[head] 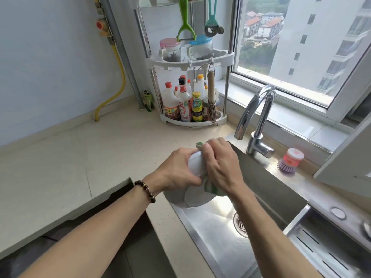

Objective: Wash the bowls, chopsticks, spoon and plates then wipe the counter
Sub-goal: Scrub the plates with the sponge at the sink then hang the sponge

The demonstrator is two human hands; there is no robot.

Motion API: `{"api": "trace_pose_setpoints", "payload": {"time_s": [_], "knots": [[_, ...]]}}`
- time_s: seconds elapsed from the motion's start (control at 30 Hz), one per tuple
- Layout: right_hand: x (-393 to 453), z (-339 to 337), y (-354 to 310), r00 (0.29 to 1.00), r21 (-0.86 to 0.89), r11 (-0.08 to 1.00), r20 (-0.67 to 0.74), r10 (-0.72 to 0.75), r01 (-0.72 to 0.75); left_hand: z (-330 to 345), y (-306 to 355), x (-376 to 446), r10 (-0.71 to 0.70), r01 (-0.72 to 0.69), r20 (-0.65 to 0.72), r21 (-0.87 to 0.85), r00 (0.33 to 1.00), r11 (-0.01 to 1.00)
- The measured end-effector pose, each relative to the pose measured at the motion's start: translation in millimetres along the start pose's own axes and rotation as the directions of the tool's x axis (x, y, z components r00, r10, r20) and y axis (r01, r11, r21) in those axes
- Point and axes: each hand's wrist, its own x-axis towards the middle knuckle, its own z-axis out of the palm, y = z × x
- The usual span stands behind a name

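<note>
Left hand fingers curled round the rim of a white round ceramic bowl, gripping it tilted on edge above the near-left corner of the stainless steel sink. Right hand fingers wrapped over a green and white dish cloth, pressing it against the bowl's wall; a green corner of the cloth pokes out above the knuckles. Directly below, a grey-white round plate or second bowl, leaning at the sink's edge, touching or just under the held bowl; which of the two cannot be told.

Further out: chrome curved tap behind the sink, no water visibly running; purple dish brush with a red soap dispenser top on the ledge to the right; pale speckled stone desk to the left; white plastic corner rack of sauce bottles at the back.

Judged midway through the washing stage, wiping of the desk not yet begun. Main risk: wet, soapy ceramic slipping from a rim-only grip under the cloth's sideways push, dropping onto the dish beneath and chipping both. Also possible: the lower dish sliding off its lean into the basin if knocked.
</note>
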Motion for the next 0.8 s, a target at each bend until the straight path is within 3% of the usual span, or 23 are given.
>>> {"api": "trace_pose_setpoints", "payload": {"time_s": [0.1,0.2,0.27,0.37,0.4,0.5,0.67,0.8], "knots": [[-7.6,11.9,11.9,0.998,0.093,0.996,-0.059,-0.006,0.012,10.6,1.5,-5.3,0.007,-0.009,-0.073,-0.031,0.997,0.999],[6.4,8.1,29.9,0.963,0.347,0.9,0.044,0.266,-0.265,16.5,2.6,-9.1,0.033,-0.029,-0.09,0.045,0.995,0.999],[4.2,14.4,24.5,0.97,0.309,0.921,0.021,0.243,-0.237,19.9,-1.2,-9.2,0.003,0.001,-0.139,0.034,0.99,0.999],[-10.6,24.6,9.9,0.997,0.206,0.977,-0.052,0.064,-0.052,22.0,-2.1,-8.8,-0.014,0.026,-0.172,0.067,0.985,0.997],[-11.9,25.1,16.8,0.994,0.26,0.963,-0.054,0.092,-0.075,22.2,-1.0,-11.4,0.0,0.013,-0.155,0.086,0.988,0.996],[1.1,16.5,31.7,0.917,0.527,0.773,0.032,0.398,-0.354,18.6,2.1,-17.7,0.066,-0.051,-0.154,0.096,0.986,0.994],[-14.1,29.9,20.4,0.959,0.419,0.876,-0.038,0.281,-0.24,14.5,3.9,-13.8,0.058,-0.031,-0.173,0.157,0.983,0.987],[-6.4,20.8,34.7,0.839,0.655,0.588,0.138,0.526,-0.476,16.9,1.9,-21.0,0.107,-0.078,-0.147,0.188,0.983,0.979]]}}
